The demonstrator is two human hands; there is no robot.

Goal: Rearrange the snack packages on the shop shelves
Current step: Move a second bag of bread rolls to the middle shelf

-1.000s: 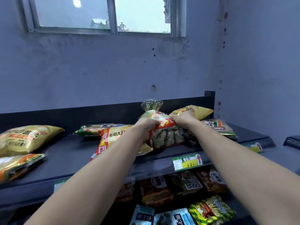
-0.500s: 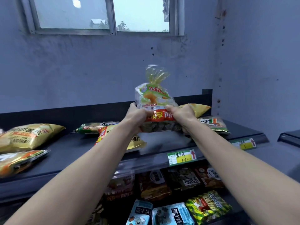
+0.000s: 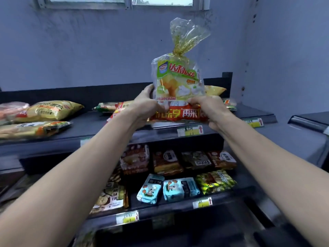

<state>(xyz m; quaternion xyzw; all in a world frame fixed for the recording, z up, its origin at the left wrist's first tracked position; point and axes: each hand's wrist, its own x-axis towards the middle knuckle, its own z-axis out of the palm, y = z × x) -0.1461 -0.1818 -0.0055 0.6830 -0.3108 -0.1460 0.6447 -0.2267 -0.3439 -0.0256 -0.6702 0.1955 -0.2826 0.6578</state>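
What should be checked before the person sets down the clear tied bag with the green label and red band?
1. Both hands grip the bag: ok. The left hand and right hand hold the clear tied snack bag at its lower part.
2. Bag upright: ok, knotted top points up.
3. Bag clear of the dark top shelf: ok, raised above it.
4. Landing spot free: cannot tell, the bag and hands hide the shelf behind them.
5. Neighbouring yellow pillow-shaped packet out of the way: cannot tell, mostly hidden.
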